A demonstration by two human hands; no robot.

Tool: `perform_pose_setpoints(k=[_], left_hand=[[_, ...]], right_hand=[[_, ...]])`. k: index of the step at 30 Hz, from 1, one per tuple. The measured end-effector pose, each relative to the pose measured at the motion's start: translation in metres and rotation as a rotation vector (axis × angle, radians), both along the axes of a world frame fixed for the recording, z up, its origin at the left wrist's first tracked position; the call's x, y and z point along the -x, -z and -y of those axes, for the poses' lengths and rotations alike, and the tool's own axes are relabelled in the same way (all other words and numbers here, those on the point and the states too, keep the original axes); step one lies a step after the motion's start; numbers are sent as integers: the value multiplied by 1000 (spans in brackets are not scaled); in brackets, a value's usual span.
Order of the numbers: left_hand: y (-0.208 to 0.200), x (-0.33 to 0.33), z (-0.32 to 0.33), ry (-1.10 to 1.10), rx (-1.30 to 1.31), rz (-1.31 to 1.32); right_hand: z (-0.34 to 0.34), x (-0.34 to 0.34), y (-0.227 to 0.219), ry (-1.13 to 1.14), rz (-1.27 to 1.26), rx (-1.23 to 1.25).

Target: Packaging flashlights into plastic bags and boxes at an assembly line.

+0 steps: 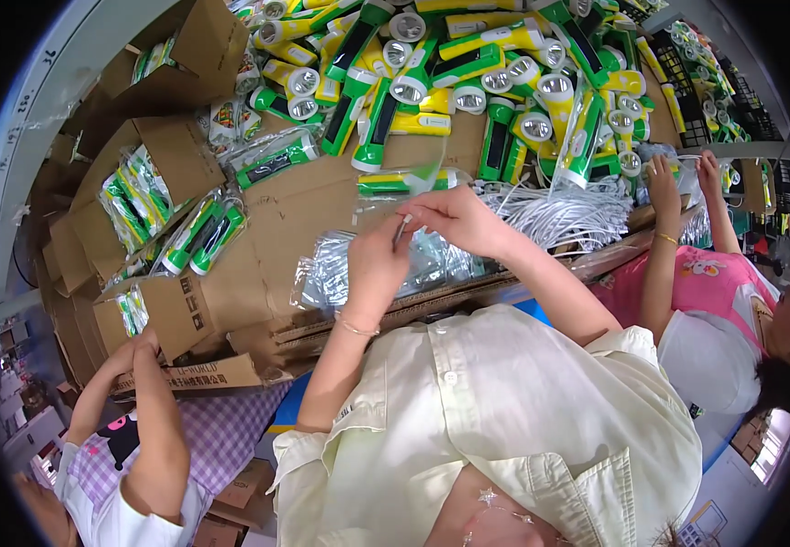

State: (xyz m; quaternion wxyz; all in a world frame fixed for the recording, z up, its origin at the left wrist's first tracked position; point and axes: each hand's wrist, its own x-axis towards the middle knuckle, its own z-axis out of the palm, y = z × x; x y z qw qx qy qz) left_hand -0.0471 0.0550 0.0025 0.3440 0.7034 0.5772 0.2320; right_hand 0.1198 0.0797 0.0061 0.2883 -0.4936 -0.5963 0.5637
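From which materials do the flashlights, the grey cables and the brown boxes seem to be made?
Flashlights: probably hard plastic, glossy, judging by highlights on smooth bodies.
Cables: perhaps plastic-sheathed, slightly shiny, bending in loose curves; cores hidden.
Boxes: apparently cardboard, matte brown, with folded flaps.

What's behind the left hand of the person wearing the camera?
Clear plastic bags show on either side of the left hand, with brown cardboard beyond. Whatever lies directly behind the palm and wrist is covered.
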Motion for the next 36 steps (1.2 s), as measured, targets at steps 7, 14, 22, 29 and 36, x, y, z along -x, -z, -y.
perform_pose_setpoints(k=[7,14,22,29,36], left_hand=[[0,24,26,14,158,234],[-27,13,42,3,-57,106],[-18,18,49,14,-80,130],[-15,31,59,87,-76,-255],[0,41,44,-29,-504,9]], right_hand=[[9,-11,-29,-104,364,-993],[27,-11,-14,-189,281,-885],[38,-10,-17,-270,310,-751],[41,-13,-21,-514,627,-824],[39,-9,-14,-596,731,-995]])
